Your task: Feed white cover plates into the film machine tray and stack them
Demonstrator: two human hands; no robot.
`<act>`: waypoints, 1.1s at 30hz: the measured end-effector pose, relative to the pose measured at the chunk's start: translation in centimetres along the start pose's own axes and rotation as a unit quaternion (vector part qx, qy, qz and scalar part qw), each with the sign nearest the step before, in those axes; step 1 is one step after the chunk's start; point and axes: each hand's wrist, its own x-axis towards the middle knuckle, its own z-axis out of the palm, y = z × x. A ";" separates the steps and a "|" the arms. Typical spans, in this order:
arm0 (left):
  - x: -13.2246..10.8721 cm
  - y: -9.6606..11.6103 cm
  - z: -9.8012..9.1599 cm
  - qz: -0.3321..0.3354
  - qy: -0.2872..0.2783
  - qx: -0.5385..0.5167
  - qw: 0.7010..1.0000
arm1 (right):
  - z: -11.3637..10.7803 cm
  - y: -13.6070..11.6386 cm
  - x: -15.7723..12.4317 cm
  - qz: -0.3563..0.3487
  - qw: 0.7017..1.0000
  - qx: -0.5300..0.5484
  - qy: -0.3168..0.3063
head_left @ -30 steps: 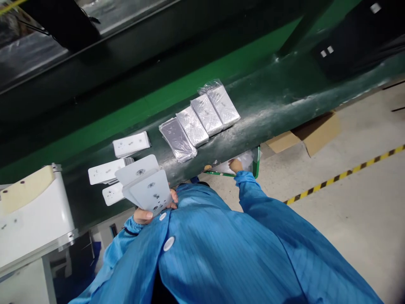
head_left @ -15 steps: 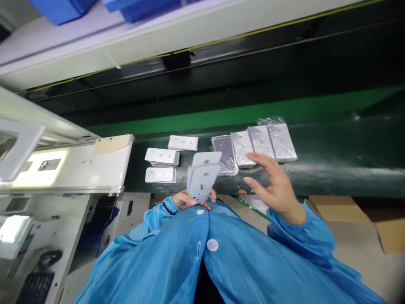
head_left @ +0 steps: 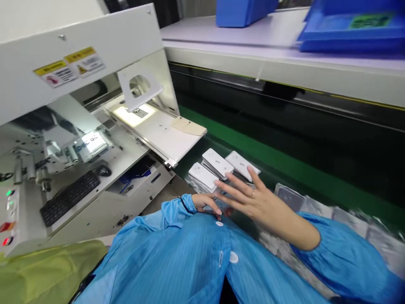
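My left hand [head_left: 205, 203] is curled against my blue smock, closed on a few white plates of which only a grey sliver shows under my other hand. My right hand [head_left: 253, 200] hovers over it, fingers spread and empty, with a ring on one finger. Just beyond the fingertips, three stacks of white plates [head_left: 217, 163] lie on the dark green belt [head_left: 284, 166]. Plates wrapped in clear bags [head_left: 289, 196] lie to the right on the belt, blurred.
A white machine stands at the left with a lit tray [head_left: 158, 126] reaching the belt, a keyboard [head_left: 68, 196] and a mouse [head_left: 101, 170] below. Blue bins [head_left: 351, 25] sit on the far shelf. A yellow-green cloth [head_left: 38, 270] is at bottom left.
My view has swung left and up from the floor to the machine. My right hand rose from under the belt and moved left, over my left hand and its plates.
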 end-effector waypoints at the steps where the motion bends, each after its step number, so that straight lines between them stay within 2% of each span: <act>1: -0.6 0.5 -0.4 -0.005 -0.003 0.016 1.000 | 0.4 0.2 1.0 -0.031 0.999 -0.007 -0.004; 3: -1.8 1.3 -1.3 -0.004 -0.016 0.028 0.999 | 1.3 1.0 2.7 -0.066 0.997 -0.023 -0.022; 5: -3.3 1.9 -2.5 0.027 -0.029 -0.005 0.999 | 1.9 2.1 4.0 -0.056 0.996 -0.054 -0.047; 8: -5.5 2.5 -4.4 0.132 -0.019 -0.097 0.986 | 2.7 3.7 5.6 0.070 0.992 -0.077 -0.063; 10: -6.5 2.5 -5.5 0.200 0.030 -0.118 0.972 | 3.8 3.8 6.8 0.177 0.982 -0.046 -0.050; 12: -6.5 2.3 -6.0 0.238 0.108 -0.100 0.960 | 5.4 3.0 8.1 0.254 0.966 0.011 -0.038; 14: -5.7 1.9 -6.0 0.263 0.198 -0.100 0.939 | 7.5 1.6 9.5 0.300 0.950 0.075 -0.033; 16: -4.6 1.6 -5.9 0.298 0.293 -0.166 0.893 | 9.6 0.6 10.6 0.315 0.938 0.143 -0.025; 17: -4.2 1.6 -5.8 0.311 0.318 -0.198 0.874 | 10.5 0.3 11.0 0.313 0.932 0.181 -0.017; 19: -3.9 1.9 -5.9 0.343 0.324 -0.247 0.846 | 12.0 0.3 11.5 0.316 0.914 0.255 0.016; 21: -4.4 2.4 -6.2 0.369 0.295 -0.273 0.838 | 13.3 1.0 11.7 0.357 0.881 0.305 0.057; 24: -5.5 3.0 -6.9 0.361 0.281 -0.296 0.838 | 14.9 2.2 11.9 0.421 0.822 0.378 0.068; 28: -6.4 3.0 -8.1 0.329 0.334 -0.303 0.830 | 16.6 3.0 12.7 0.429 0.756 0.492 0.041; 31: -6.8 2.7 -9.0 0.320 0.371 -0.327 0.808 | 17.3 3.4 13.3 0.459 0.742 0.488 0.032; 33: -7.0 2.7 -9.5 0.307 0.403 -0.336 0.794 | 17.5 3.8 13.6 0.473 0.750 0.461 0.034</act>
